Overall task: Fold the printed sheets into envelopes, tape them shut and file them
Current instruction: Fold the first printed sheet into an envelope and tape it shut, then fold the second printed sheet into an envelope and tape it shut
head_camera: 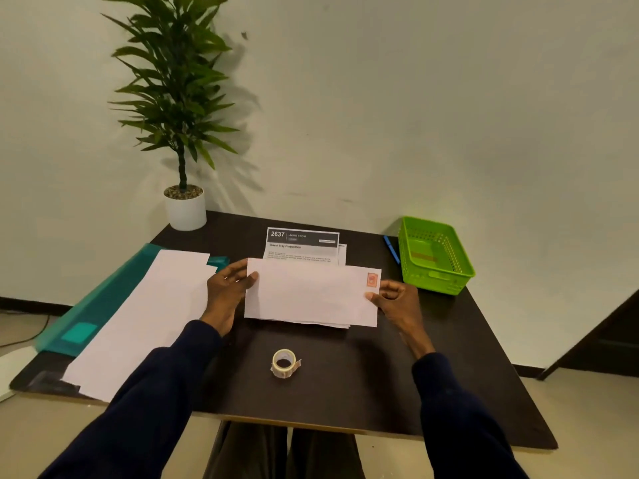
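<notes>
A white envelope (311,292) with an orange stamp at its upper right is held just above the dark table (345,392), a few more envelopes stacked under it. My left hand (226,292) grips its left edge, thumb on top. My right hand (397,300) pinches its right edge below the stamp. Behind the envelope lie printed sheets (301,245) with a black header. A roll of tape (284,363) stands on the table in front of the envelope.
A teal folder (93,305) lies at the left with white sheets (145,316) on top of it. A green basket (434,255) stands at the back right, a blue pen (391,249) beside it. A potted plant (185,209) occupies the back left corner.
</notes>
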